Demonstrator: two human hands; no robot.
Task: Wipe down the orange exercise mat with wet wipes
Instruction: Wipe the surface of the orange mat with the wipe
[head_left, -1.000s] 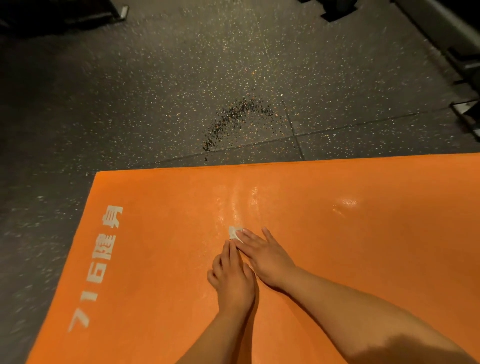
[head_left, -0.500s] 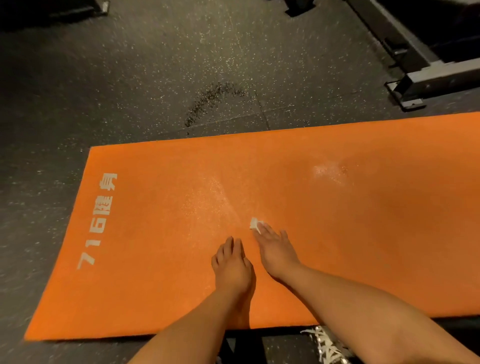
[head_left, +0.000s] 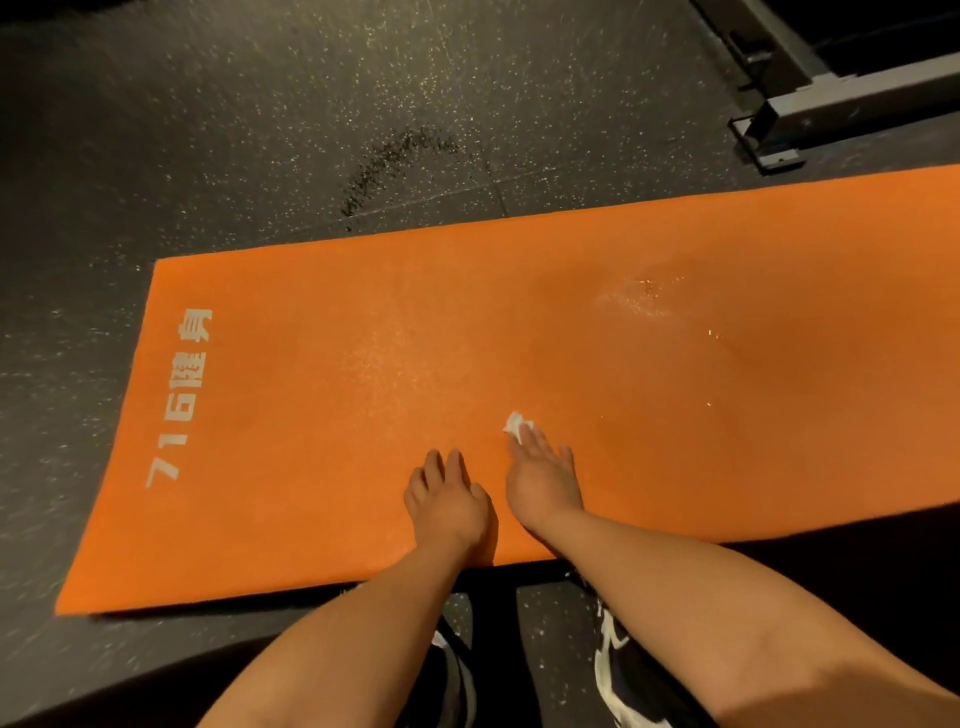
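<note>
A: Where's the orange mat (head_left: 291, 415)?
B: Flat on the floor (head_left: 234, 130). By its near edge the left hand (head_left: 449, 501) rests flat, holding nothing. Just right, the right hand (head_left: 543, 480) presses a white wet wipe (head_left: 514, 424) down with straight fingers.

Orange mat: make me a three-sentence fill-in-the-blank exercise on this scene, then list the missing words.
The right hand presses the wet wipe onto a mat coloured ____.
The left hand rests on the mat and holds ____.
The white lettering is printed near the mat's ____ end, as the camera sees it.
Missing words: orange; nothing; left.
</note>
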